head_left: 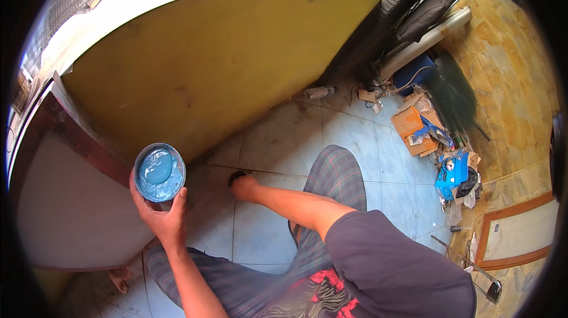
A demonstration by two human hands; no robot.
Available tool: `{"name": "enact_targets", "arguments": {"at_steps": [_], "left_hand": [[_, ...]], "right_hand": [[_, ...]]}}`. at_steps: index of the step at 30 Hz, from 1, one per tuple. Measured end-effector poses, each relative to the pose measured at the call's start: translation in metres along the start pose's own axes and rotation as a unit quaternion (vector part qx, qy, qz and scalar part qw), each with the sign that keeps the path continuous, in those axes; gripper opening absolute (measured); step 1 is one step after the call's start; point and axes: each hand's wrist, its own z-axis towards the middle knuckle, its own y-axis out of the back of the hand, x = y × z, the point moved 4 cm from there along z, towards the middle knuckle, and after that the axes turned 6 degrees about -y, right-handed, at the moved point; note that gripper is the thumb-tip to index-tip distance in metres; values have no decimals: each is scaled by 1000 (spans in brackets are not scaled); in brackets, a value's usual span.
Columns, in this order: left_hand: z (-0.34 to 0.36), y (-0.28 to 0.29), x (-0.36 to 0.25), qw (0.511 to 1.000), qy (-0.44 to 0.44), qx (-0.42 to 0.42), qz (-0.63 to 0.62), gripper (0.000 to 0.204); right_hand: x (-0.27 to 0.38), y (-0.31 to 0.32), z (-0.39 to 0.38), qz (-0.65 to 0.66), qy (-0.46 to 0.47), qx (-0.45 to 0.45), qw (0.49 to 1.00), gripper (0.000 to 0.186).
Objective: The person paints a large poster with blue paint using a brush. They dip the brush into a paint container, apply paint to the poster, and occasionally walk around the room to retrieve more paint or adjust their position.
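A round tub of glossy blue paste (158, 170) is raised in my left hand (167, 217), whose fingers and thumb wrap round it. My right hand (243, 185) reaches down low over the tiled floor (278, 131), near the foot of the yellow panel (213, 63). It grips a small dark object (235, 177), perhaps a lid, too small and shaded to name surely. My legs in checked trousers (334, 170) are folded on the floor below me.
A framed white panel (77, 193) stands at the left. A clear bottle (319, 92) lies by the yellow panel. Cardboard (407, 122), blue plastic (449, 170), a long pipe (432, 34) and a blue container (408, 72) crowd the right side, beside an orange-framed board (515, 229).
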Motion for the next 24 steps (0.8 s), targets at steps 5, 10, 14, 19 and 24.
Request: {"name": "enact_targets", "arguments": {"at_steps": [5, 10, 14, 19, 24], "left_hand": [[2, 6, 7, 999, -10, 15, 31, 92], [5, 6, 4, 1000, 11, 4, 16, 92], [1, -2, 2, 1000, 12, 20, 2, 92], [2, 3, -6, 1000, 13, 8, 1, 94], [4, 2, -11, 1000, 18, 9, -8, 94]], "right_hand": [[-5, 10, 7, 20, -6, 11, 1000, 17], [-8, 33, 21, -28, 0, 9, 1000, 18], [-5, -1, 10, 34, -47, 2, 998, 20], [7, 7, 6, 17, -14, 14, 1000, 20], [1, 29, 16, -13, -35, -16, 999, 18]]}}
